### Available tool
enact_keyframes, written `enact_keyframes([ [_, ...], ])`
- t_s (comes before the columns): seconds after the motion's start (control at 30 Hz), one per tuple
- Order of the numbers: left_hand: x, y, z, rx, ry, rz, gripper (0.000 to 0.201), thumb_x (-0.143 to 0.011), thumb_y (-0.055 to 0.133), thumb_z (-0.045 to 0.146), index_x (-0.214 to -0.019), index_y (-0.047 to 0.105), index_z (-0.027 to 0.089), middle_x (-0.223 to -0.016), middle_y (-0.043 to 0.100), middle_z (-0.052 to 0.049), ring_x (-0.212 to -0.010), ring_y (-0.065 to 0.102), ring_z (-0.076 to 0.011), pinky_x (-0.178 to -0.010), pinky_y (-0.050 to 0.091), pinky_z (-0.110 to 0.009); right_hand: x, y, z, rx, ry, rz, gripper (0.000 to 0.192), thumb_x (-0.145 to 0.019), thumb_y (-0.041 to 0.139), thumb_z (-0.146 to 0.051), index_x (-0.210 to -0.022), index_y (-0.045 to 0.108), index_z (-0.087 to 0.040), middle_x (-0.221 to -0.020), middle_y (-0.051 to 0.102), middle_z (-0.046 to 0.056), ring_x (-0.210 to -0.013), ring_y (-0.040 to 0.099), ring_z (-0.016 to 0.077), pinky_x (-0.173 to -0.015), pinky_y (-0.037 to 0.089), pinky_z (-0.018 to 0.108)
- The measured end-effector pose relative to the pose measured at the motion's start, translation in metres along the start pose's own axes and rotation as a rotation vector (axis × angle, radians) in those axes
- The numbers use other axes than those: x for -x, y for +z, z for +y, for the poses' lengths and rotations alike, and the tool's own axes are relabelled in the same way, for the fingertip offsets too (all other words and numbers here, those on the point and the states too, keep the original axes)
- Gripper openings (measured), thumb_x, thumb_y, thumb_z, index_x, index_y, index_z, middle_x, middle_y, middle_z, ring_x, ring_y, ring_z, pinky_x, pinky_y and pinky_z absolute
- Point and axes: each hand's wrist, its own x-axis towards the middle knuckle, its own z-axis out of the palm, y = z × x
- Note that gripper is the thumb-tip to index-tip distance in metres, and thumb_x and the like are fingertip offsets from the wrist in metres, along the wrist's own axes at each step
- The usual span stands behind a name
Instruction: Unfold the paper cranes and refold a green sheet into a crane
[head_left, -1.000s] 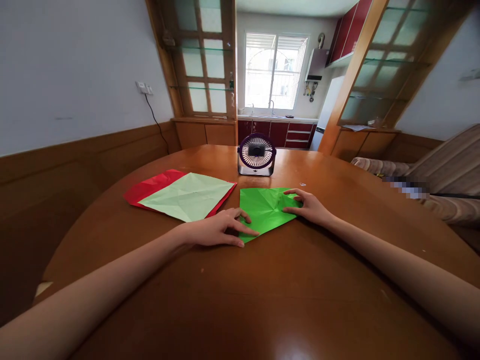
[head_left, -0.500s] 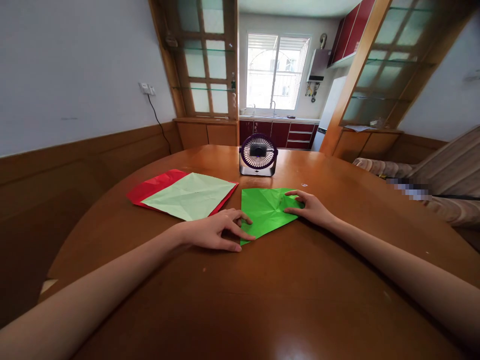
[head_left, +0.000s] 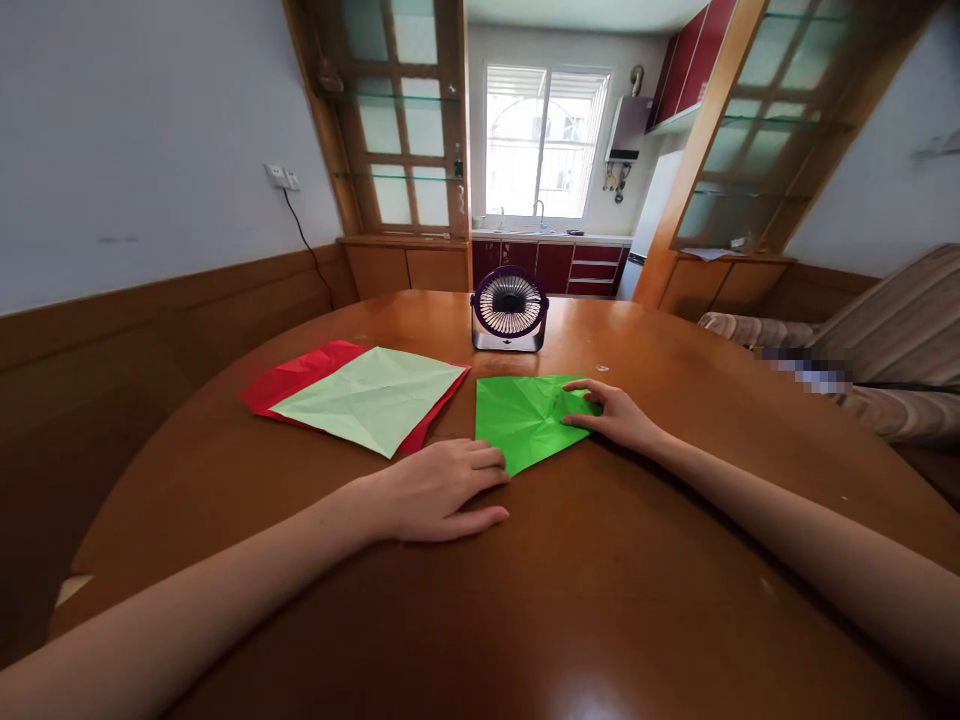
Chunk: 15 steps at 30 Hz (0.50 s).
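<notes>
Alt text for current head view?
Right hand on a creased green sheet, left hand at its near edge, on a brown table. Pale paper over red paper lies left; a small fan stands behind.

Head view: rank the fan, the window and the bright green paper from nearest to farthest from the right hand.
1. Bright green paper: under the right hand's fingers.
2. Fan: ahead and to the left, toward the table's far side.
3. Window: farthest, beyond the table.
</notes>
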Motion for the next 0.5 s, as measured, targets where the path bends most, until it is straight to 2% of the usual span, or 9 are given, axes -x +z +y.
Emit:
enact_keyframes([
  [0.13, -0.008, 0.008, 0.003, -0.064, -0.006, 0.035, 0.048, -0.095, 0.043, 0.050, -0.120, 0.059, 0.011, -0.102, 0.061, -0.012, -0.093, 0.058, -0.0250, -0.087, 0.045, -0.037, 0.000, 0.000, 0.000, 0.009, -0.015, 0.012, 0.051, -0.072, 0.071, -0.049, -0.114, 0.063, -0.021, -0.099, 0.068, 0.008, -0.098, 0.062, 0.0275, -0.085, 0.049, 0.041],
  [0.3, -0.021, 0.016, 0.002, -0.110, 0.024, 0.059, 0.057, -0.095, 0.040, 0.053, -0.133, 0.050, 0.010, -0.100, 0.060, -0.012, -0.089, 0.057, -0.0258, -0.083, 0.045, -0.038, 0.000, 0.000, 0.000, 0.012, -0.027, 0.016, 0.049, -0.072, 0.072, -0.047, -0.114, 0.063, -0.023, -0.101, 0.069, 0.008, -0.102, 0.062, 0.0284, -0.085, 0.050, 0.041],
  [0.5, -0.030, 0.021, 0.001, -0.134, 0.046, 0.061, 0.063, -0.094, 0.039, 0.056, -0.135, 0.048, 0.009, -0.099, 0.061, -0.012, -0.086, 0.058, -0.0252, -0.079, 0.044, -0.036, 0.000, 0.000, 0.001, 0.015, -0.009, 0.031, 0.051, -0.072, 0.072, -0.047, -0.115, 0.062, -0.021, -0.100, 0.070, 0.008, -0.102, 0.063, 0.0287, -0.085, 0.050, 0.041],
])
